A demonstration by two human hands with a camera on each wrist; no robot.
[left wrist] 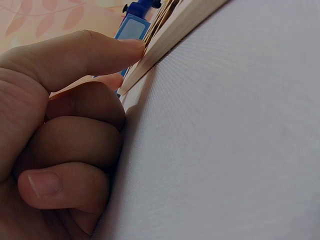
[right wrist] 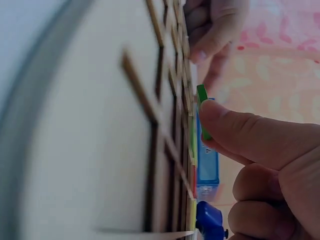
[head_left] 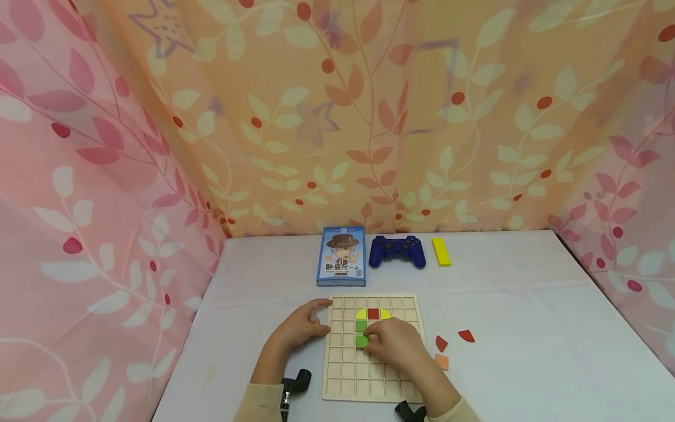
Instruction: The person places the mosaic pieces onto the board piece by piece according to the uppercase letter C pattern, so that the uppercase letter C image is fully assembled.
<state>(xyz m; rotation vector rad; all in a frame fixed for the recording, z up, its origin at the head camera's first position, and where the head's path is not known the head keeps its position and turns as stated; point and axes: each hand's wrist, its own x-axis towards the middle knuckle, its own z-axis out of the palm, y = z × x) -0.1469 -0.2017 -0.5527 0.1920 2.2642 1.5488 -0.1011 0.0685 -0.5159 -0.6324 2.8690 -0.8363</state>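
Note:
A square wooden grid board (head_left: 345, 387) lies on the table. My right hand (head_left: 395, 346) is over its middle and pinches a green square tile (right wrist: 201, 93) between thumb and finger, slightly above the board in the right wrist view. In the grid sit a red square tile (head_left: 373, 313), a yellow rounded-corner tile (head_left: 361, 315) to its left, another yellow tile (head_left: 385, 313) to its right, and a green tile (head_left: 361, 326) below the left one. My left hand (head_left: 299, 325) touches the board's left edge with thumb and index finger; its other fingers are curled.
Right of the board lie two red pieces, one near (head_left: 441, 343) and one farther (head_left: 466, 336), and an orange square tile (head_left: 443, 362). Behind stand a blue game box (head_left: 341, 258), a blue game controller (head_left: 397, 252) and a yellow block (head_left: 441, 252). Patterned curtains (head_left: 316, 117) enclose the table.

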